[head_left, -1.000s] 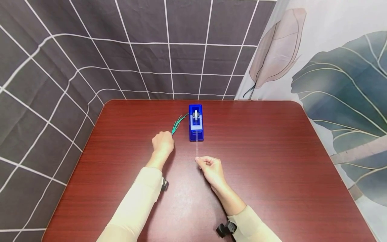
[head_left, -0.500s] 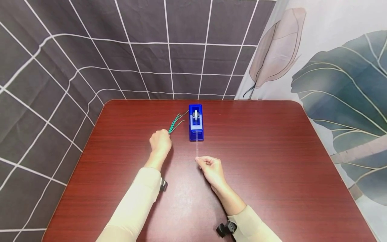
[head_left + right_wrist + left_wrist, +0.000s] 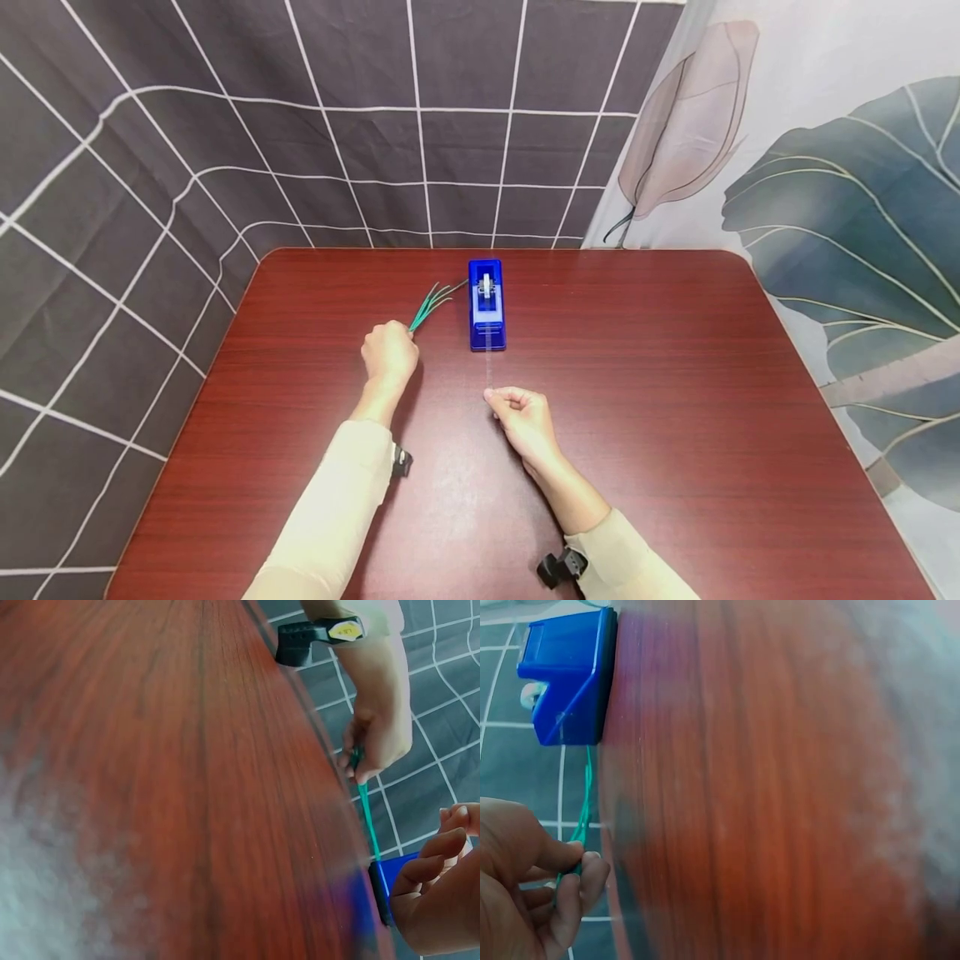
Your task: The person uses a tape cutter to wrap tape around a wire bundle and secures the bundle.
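My left hand [image 3: 390, 354] pinches a bundle of thin green strands [image 3: 431, 307], which fans out toward the back; whether they are wires or cords I cannot tell. In the left wrist view the thumb and fingertips meet on the strands [image 3: 585, 802]. Right of that hand stands a blue tape dispenser [image 3: 487, 333] with a small roll in it. From its front end a strip of clear tape [image 3: 489, 367] runs toward me. My right hand [image 3: 527, 421] pinches the tape's end between thumb and forefinger. In the right wrist view that hand [image 3: 442, 900] partly hides the dispenser [image 3: 394, 870].
Everything lies on a reddish-brown wooden table [image 3: 675, 375] with rounded back corners. A dark grey curtain with white grid lines [image 3: 465, 142] hangs behind and to the left. A leaf-printed cloth [image 3: 847, 192] hangs at the right. Both wrists wear black cameras [image 3: 562, 568].
My left hand has shifted a little to the left, and the green strands have moved with it. The right hand, the tape and the dispenser have stayed in place.
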`<state>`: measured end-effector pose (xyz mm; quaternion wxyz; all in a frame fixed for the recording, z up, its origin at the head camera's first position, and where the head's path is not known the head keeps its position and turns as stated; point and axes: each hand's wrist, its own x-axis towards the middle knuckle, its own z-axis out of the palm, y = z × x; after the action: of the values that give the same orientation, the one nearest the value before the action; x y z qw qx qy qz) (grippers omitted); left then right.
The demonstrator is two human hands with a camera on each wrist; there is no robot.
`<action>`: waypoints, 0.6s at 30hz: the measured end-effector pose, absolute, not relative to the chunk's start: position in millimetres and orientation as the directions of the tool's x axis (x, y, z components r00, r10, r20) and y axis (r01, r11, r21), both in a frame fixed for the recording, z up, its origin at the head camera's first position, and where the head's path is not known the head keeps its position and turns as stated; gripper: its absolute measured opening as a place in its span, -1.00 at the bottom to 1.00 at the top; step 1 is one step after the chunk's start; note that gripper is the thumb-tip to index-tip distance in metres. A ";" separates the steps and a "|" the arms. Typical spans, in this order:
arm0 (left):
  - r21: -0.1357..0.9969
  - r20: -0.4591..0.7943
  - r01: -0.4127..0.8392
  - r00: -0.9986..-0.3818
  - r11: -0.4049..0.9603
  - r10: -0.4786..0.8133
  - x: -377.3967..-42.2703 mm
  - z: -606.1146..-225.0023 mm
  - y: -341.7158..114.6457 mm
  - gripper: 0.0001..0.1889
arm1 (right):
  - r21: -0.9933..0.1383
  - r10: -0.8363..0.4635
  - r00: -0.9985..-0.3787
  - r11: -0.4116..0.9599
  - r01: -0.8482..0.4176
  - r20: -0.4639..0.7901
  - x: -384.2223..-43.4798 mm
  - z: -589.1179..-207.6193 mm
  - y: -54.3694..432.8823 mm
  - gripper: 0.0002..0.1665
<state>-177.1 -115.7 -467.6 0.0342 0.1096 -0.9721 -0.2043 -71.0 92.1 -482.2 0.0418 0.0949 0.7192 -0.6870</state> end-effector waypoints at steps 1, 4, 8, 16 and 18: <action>0.414 0.024 -0.203 -0.972 0.887 -0.234 -176.3 -467.8 -117.4 -0.84 | -0.980 0.079 -0.978 0.035 0.196 -0.193 -71.1 -482.3 92.0 -0.69; 0.441 0.031 -0.211 -0.968 0.872 -0.250 -173.6 -467.7 -122.4 -0.83 | -0.979 0.081 -0.977 0.036 0.199 -0.195 -71.6 -482.4 91.8 -0.70; 0.468 0.051 -0.202 -0.966 0.860 -0.255 -170.7 -465.8 -127.9 -0.81 | -0.980 0.080 -0.978 0.039 0.197 -0.194 -71.6 -482.0 91.7 -0.68; 0.508 0.092 -0.178 -0.962 0.843 -0.258 -163.7 -457.0 -135.5 -0.80 | -0.979 0.074 -0.977 0.034 0.202 -0.199 -70.9 -481.1 92.1 -0.68; 0.510 0.096 -0.174 -0.962 0.842 -0.257 -161.6 -455.5 -137.8 -0.79 | -0.979 0.075 -0.978 0.037 0.199 -0.196 -71.0 -481.1 92.0 -0.68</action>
<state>-161.6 -137.8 -455.5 0.0806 0.1128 -0.9564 -0.2572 -71.0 92.0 -481.1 0.0451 0.0951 0.7186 -0.6874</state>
